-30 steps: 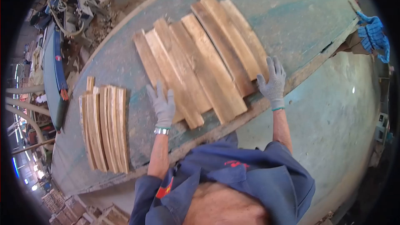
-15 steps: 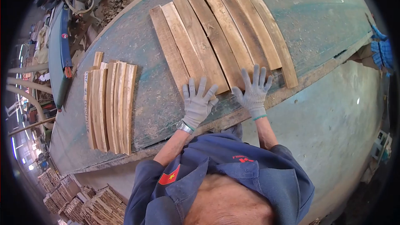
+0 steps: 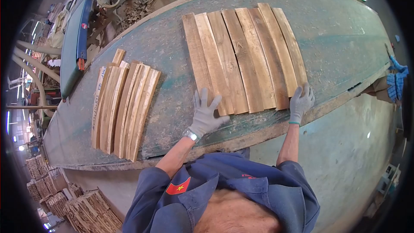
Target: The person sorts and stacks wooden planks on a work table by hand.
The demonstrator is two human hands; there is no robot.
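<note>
Setting: workshop floor, a long green bench point(image 3: 172, 51) dusted with sawdust running across the frame from lower left to upper right.
Slats: a row of seven curved wooden slats point(image 3: 246, 56) lies side by side, edges touching, on the bench at upper centre; their near ends form a ragged line just short of the bench's front edge.
Left hand: the grey-gloved left hand point(image 3: 205, 114) lies flat at centre frame, fingers spread wide, gripping nothing; its fingertips rest on the near ends of the leftmost slats, palm on the bench.
Right hand: the gloved right hand point(image 3: 301, 102), right of centre, has fingers together and laid flat against the near end of the rightmost slat, holding nothing.
Stack: a second bundle of slats point(image 3: 123, 108) lies at left centre on the same bench, well apart from the row.
Surroundings: a blue machine point(image 3: 76, 43) stands along the bench's far side at upper left; piled wood point(image 3: 86, 211) sits on the floor at lower left; a blue cloth point(image 3: 397, 80) hangs at the right edge.
</note>
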